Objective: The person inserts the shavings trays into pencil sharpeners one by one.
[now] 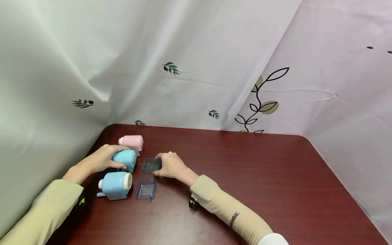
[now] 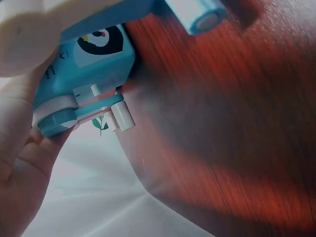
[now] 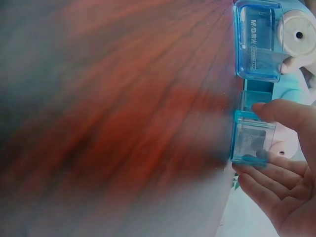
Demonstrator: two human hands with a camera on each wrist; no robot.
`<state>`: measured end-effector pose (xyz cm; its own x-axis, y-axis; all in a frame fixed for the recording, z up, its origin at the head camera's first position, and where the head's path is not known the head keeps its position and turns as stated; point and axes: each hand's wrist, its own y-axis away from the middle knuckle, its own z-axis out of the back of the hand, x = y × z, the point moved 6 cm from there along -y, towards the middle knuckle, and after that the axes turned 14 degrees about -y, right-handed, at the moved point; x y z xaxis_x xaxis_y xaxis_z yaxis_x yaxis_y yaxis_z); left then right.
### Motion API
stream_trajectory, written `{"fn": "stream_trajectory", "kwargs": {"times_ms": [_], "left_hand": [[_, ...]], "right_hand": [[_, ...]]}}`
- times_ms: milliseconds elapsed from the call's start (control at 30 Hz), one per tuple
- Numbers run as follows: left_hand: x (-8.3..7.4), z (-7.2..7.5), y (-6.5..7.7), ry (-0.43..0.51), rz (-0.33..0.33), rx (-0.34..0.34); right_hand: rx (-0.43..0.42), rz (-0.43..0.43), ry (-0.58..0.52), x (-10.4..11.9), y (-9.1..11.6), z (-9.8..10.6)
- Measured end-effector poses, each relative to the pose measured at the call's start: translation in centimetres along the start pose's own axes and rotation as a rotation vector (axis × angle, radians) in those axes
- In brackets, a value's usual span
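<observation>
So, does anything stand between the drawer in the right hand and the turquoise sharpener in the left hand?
Nothing visible does: in the head view, only a strip of tabletop shows between the held drawer and the turquoise sharpener. The other drawer lies by the blue sharpener, off that path.

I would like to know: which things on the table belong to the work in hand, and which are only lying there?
In use now:
teal sharpener, in the fingers of the left hand
clear teal tray, in the fingers of the right hand

Lying about, in neither hand (though possibly for later use):
blue sharpener
clear blue tray
pink sharpener
</observation>
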<state>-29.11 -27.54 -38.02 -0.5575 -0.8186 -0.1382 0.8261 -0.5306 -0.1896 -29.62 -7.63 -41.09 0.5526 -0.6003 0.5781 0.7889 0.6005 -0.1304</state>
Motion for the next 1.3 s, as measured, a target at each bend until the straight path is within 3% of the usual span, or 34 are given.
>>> {"fn": "stream_trajectory", "kwargs": {"times_ms": [800,1300], "left_hand": [[0.1,-0.2,0.2,0.008,-0.028,-0.059],[0.3,-0.4,0.1,0.030,0.011,-0.012]], "right_hand": [[0.004,0.064,-0.042,1.0,-2.4,-0.4],[0.005,0.065,-0.045,1.2,-3.0,-1.1]]}}
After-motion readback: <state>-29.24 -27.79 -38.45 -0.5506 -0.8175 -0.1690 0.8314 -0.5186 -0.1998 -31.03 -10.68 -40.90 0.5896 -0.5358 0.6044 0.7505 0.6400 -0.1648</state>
